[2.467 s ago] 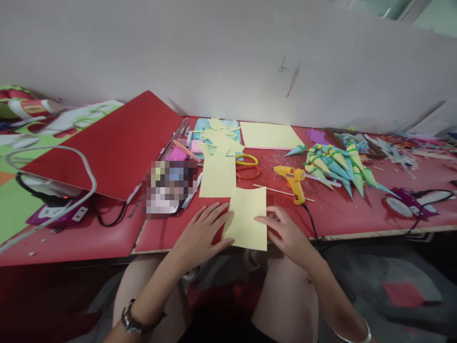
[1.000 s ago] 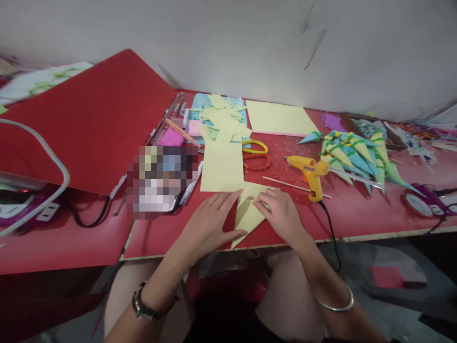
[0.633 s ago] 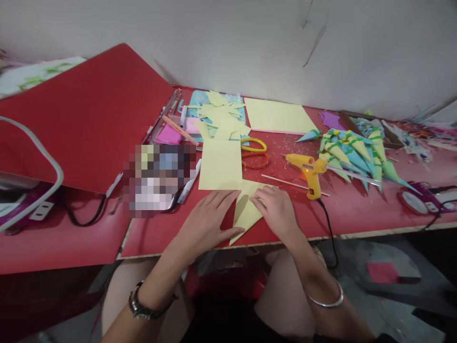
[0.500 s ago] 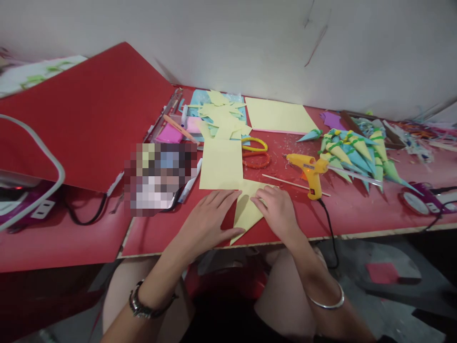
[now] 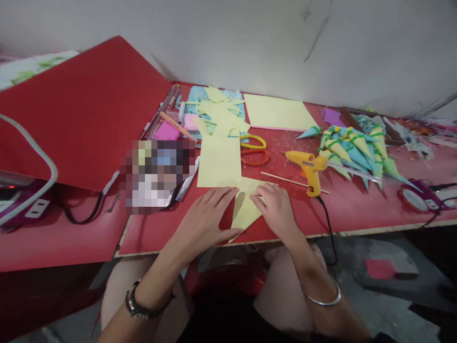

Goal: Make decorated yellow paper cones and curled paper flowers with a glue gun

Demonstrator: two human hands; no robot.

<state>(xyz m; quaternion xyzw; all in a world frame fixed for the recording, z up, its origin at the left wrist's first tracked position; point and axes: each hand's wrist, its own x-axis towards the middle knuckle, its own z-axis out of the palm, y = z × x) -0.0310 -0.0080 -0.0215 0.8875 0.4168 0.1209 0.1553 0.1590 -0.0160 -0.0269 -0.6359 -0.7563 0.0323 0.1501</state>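
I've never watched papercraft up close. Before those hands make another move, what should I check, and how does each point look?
1. Left hand steadying the folded yellow paper: ok, thumb and fingertips at its left side.
2. Right hand on the paper: ok, fingers near the fold.
3. Crease sharp all along: cannot tell, the right hand covers part.
4. Glue gun away from both hands: ok, lying to the right.
5. Glue gun cool: cannot tell by looking.
6. Scissors uncovered: not ok, a flat yellow sheet lies across them.

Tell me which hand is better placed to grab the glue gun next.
Probably the right hand: it is nearer the glue gun, while the left hand lies across the folded paper from it.
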